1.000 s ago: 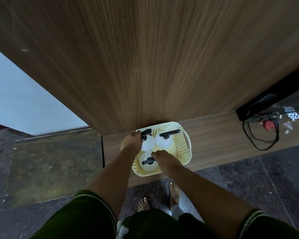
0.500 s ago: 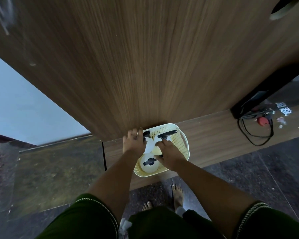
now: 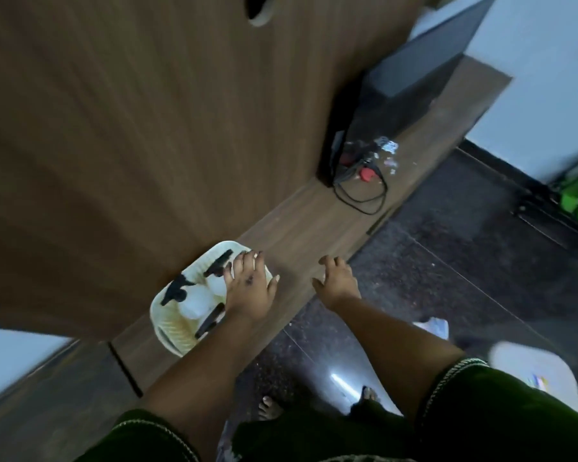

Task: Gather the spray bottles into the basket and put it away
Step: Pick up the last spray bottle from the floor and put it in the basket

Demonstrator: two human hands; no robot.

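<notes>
A pale yellow plastic basket (image 3: 167, 331) stands on the low wooden ledge (image 3: 314, 221), pushed against the brown cabinet panel. Three white spray bottles (image 3: 197, 300) with black trigger heads stand inside it. My left hand (image 3: 247, 285) lies flat over the basket's right end, fingers spread across the rim and the nearest bottle, and hides that corner. My right hand (image 3: 336, 281) hovers open above the ledge to the right, apart from the basket and holding nothing.
The tall wood-grain cabinet panel (image 3: 147, 128) rises behind the basket. Further along the ledge lie a looped black cable (image 3: 361, 198), a small red item and a dark box (image 3: 414, 78). My bare feet stand on the dark tiled floor (image 3: 447, 278). A white object (image 3: 531, 371) sits lower right.
The view has swung to the right. My right hand has come off the basket and moved right. My left hand has shifted from the basket's left side to its right end.
</notes>
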